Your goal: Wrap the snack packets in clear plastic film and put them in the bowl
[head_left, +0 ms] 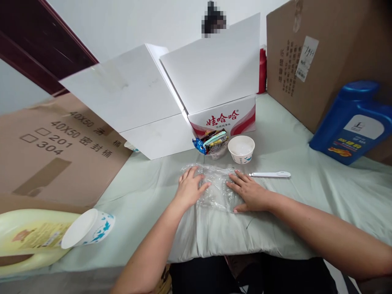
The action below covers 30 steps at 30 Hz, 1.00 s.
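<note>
One crumpled clear plastic sheet (217,187) lies between and partly beneath the left hand (189,188) and the right hand (249,192), in front of the printed carton (222,116), both hands resting open, fingers apart. Just before that carton I count one white bowl (241,152) and one cluster of wrapped snacks (214,141); to its right, one blue jug (349,122).

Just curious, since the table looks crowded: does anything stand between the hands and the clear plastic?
Nothing visible does: the left hand and right hand both rest directly on the clear plastic. The white tool lies beside the right hand.
</note>
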{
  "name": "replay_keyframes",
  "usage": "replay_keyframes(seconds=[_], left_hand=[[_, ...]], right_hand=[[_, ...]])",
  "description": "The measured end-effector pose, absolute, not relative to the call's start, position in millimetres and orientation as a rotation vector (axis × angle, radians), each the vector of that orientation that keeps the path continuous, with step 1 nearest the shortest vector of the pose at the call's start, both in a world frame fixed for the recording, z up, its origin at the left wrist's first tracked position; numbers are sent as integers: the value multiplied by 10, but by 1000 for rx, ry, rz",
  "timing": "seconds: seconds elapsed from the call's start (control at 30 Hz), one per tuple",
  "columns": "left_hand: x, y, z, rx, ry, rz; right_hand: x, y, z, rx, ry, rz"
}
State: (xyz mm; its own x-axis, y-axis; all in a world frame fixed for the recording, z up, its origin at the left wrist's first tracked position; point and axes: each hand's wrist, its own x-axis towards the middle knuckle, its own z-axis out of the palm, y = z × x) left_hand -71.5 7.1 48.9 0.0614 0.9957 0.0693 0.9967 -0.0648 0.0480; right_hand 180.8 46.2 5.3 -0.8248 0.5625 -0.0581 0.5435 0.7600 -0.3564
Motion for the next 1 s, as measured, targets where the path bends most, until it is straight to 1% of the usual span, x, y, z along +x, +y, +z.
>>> replay_keyframes(seconds=[0.1,0.17,0.27,0.4,0.47,0.57,0.63,0.7,0.8,0.87,0.93,1.0], left_hand=[[-731,144,367,-2323,-2099,-262],[-722,157,260,-2386,-2062,-348],[-695,114,155,-2496,-1992,-364],[-616,-9,172,-2687,-1865,-269],[-568,-49,196,-2758,-1797,-221],[-529,-45,192,-2868,-1758,-79],[-542,-15,171,-2903,-1829,55],[-580,11,155,-2889,-1937,162],[-643,19,162,-2822,-2078,237],[-661,6,182,-2783,-2127,259],[-654,-14,205,-2765,-2140,276],[-634,-33,223,-2755,-2150,291]], right_hand=[[1821,459,96,-769,-2788,458],[1828,439,143,-620,-2710,472],[1850,382,232,-506,-2749,585],[1897,305,343,-446,-2863,908],[1899,295,348,-461,-2803,934],[1862,319,251,-514,-2782,727],[1832,347,150,-600,-2848,589],[1824,384,74,-845,-2876,442],[1877,475,71,-1263,-2774,197],[1956,565,127,-1405,-2699,63],[2055,666,190,-1497,-2670,-3],[2159,760,239,-1644,-2652,0]])
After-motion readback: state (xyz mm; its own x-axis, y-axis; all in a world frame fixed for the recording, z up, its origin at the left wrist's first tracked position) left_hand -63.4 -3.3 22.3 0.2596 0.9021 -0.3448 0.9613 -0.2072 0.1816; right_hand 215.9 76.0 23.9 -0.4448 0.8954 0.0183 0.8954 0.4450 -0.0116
